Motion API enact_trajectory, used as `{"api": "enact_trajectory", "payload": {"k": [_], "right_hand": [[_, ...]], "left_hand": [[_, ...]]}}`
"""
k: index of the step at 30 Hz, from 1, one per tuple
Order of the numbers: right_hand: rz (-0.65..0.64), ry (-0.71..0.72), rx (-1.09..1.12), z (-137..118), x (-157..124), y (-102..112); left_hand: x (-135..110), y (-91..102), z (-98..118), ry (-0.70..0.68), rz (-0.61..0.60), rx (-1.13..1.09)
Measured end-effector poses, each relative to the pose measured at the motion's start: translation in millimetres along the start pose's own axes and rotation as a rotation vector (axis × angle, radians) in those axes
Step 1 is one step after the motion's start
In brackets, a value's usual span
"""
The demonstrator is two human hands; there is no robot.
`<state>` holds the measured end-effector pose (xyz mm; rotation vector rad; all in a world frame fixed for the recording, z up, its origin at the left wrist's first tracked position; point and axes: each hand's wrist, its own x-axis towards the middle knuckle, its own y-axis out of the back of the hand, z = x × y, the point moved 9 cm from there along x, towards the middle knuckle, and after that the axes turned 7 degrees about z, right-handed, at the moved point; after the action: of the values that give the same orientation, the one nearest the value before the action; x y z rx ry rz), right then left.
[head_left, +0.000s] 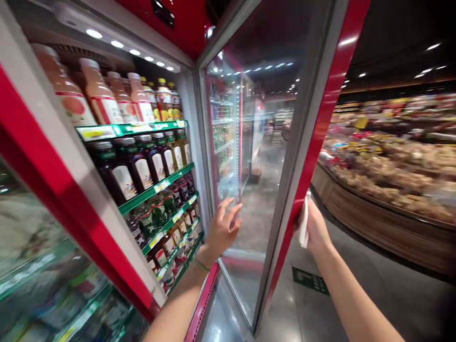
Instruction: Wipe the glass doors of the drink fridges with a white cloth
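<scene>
A red-framed glass fridge door (249, 156) stands swung out in front of me. My right hand (315, 225) is at the door's outer edge, closed on a white cloth (304, 225) that lies against the red frame. In front of the inner side of the glass is my left hand (224, 225), its fingers spread and slightly curled, with nothing in it. Whether its fingertips touch the pane I cannot tell. To the left, the fridge shelves hold dark juice bottles (142, 168) and, above them, pink drink bottles (101, 95).
Green-edged shelves (156, 189) run down inside the fridge. A second glass door (53, 275) is at the lower left. Across the aisle stands a wood-sided produce display (377, 218). A green floor sign (309, 280) lies on the grey tiles below my right arm.
</scene>
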<state>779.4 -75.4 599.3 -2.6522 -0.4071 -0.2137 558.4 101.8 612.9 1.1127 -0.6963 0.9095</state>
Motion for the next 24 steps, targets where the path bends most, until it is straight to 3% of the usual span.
{"api": "enact_trajectory", "payload": {"k": [2, 6, 8, 13, 20, 24], "right_hand": [[0.104, 0.026, 0.008, -4, 24, 14], [0.413, 0.288, -0.072, -21, 68, 42], [0.498, 0.355, -0.101, -21, 91, 52], [0.485, 0.374, -0.089, -10, 159, 74], [0.339, 0.217, -0.082, 19, 254, 90], [0.496, 0.293, -0.142, 3, 271, 100]], "left_hand": [[3, -21.6, -9, 0.018, -0.015, -0.036], [9, -54.2, -31, 0.03, -0.051, -0.061], [16, -65.2, -45, 0.021, -0.049, -0.053], [57, -92.8, -84, -0.01, 0.047, 0.047], [156, -154.6, -120, -0.113, 0.116, 0.2], [209, -182.8, -144, -0.116, 0.152, 0.263]]}}
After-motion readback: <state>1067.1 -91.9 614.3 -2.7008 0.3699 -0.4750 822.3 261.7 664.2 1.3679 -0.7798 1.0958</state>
